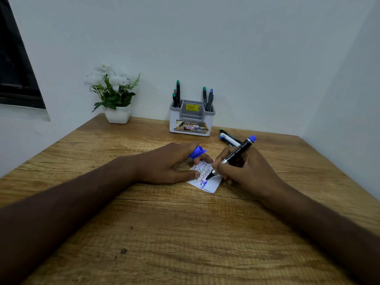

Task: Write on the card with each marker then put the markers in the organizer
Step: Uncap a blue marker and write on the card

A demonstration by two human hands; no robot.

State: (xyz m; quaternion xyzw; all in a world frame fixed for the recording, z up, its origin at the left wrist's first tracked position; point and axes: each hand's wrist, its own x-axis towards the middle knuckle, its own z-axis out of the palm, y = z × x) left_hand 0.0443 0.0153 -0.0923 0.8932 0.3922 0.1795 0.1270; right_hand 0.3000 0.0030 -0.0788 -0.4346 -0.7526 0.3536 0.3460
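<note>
Now mid-stroke on the card (207,182), small and white, flat on the wooden bench (185,233) between both hands. Right hand (244,167) wrapped round a blue marker (232,157), grip closed on the barrel, tip touching the card's lower part beside fresh blue strokes, blue butt end tilted up and away to the right. Older lines in green, red and blue across the card's upper part, too small to read. Left hand (174,163) resting on the card's left edge, thumb pressing its near-left side, fingers curled with the blue cap (197,152) pinched between them, so that grip holding the cap.

Further back, against the wall, a white and grey organizer (192,120) with a yellow price sticker. Standing in its left compartment, markers with green and red ends (177,95); in its right compartment, markers with green and blue ends (208,98). Just right of the organizer, two more markers (229,137) lying side by side on the bench, partly hidden behind the right hand. Off to the left, near the wall, a white pot of white flowers (115,95). Dark window frame (16,68) at the far left.
</note>
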